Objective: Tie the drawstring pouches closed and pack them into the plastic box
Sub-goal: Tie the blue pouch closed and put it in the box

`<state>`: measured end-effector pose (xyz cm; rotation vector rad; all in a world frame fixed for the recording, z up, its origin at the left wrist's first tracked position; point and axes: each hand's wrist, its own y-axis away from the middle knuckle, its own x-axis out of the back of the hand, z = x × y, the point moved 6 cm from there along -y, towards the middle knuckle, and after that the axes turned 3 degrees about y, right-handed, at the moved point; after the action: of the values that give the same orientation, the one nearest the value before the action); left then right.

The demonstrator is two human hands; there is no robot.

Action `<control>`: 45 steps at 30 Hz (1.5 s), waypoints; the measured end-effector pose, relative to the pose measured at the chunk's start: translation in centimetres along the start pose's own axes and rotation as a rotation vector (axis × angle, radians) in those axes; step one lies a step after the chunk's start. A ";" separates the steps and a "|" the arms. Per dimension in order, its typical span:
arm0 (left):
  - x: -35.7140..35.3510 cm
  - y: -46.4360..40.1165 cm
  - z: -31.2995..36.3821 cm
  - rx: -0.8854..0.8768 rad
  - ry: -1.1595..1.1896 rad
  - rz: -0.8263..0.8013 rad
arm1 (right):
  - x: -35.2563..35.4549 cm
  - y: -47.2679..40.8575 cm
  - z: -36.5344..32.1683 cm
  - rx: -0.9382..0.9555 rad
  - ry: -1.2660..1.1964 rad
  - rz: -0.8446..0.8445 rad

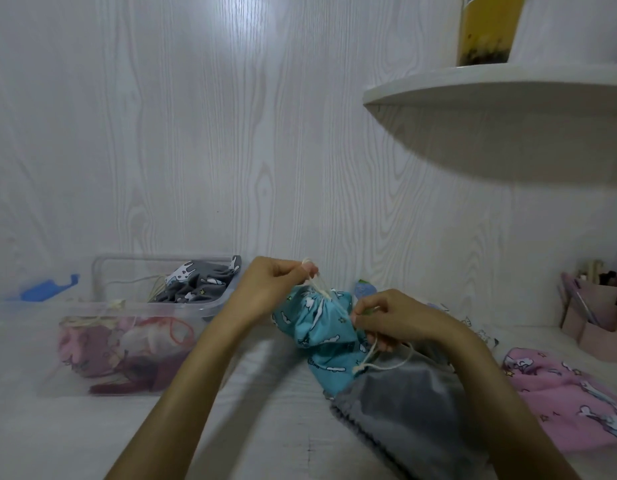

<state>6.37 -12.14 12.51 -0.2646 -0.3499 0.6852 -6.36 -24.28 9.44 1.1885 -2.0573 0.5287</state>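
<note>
A teal drawstring pouch (314,323) with a white cloud print is held up over the table, its mouth gathered. My left hand (272,289) pinches one cream cord end above the pouch's mouth. My right hand (393,317) pinches the other cord (369,356) at the pouch's right side, and its knotted end hangs below. Under my right arm lies a grey pouch (404,396). A pink pouch (570,389) lies at the right. The clear plastic box (99,275) at the left holds a grey printed pouch (199,282) and pink ones (127,348).
A blue plastic piece (43,289) lies left of the box. A pink organiser (598,320) with pens stands at the far right. A white corner shelf (501,98) juts out overhead at the right, bearing a yellow container (487,29). A white wood-grain wall is close behind.
</note>
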 end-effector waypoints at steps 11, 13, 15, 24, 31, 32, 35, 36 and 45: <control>-1.4 0.3 -2.2 0.203 0.001 -0.294 | -3.5 -0.4 -1.0 -0.003 0.254 -0.218; -1.6 0.5 -3.2 0.239 -0.130 -0.357 | -3.6 -0.2 -0.5 -0.054 0.295 -0.251; -1.5 0.7 -3.8 0.272 -0.256 -0.367 | -2.5 0.3 -0.2 -0.084 0.305 -0.225; -6.4 2.1 -3.8 0.221 -0.233 -0.647 | 2.4 2.1 -3.8 0.077 -0.060 0.179; -6.8 1.4 -4.6 0.261 -0.214 -0.496 | 1.1 2.5 -6.6 0.387 -0.077 0.156; -6.5 1.2 -4.8 0.307 -0.180 -0.455 | 1.7 2.4 -6.3 0.394 -0.089 0.223; -6.3 0.7 -5.3 0.394 -0.032 -0.463 | 3.2 2.3 -4.2 0.297 0.016 0.258; -6.1 0.7 -5.4 0.405 0.001 -0.461 | 3.0 2.1 -3.2 0.212 0.107 0.147; -5.2 0.8 -4.8 0.376 0.091 -0.439 | 3.6 2.3 -1.1 0.039 0.108 0.187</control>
<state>4.05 -15.58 6.71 0.1384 -0.1768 0.2942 -9.20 -24.55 12.81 0.9728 -2.0844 0.7084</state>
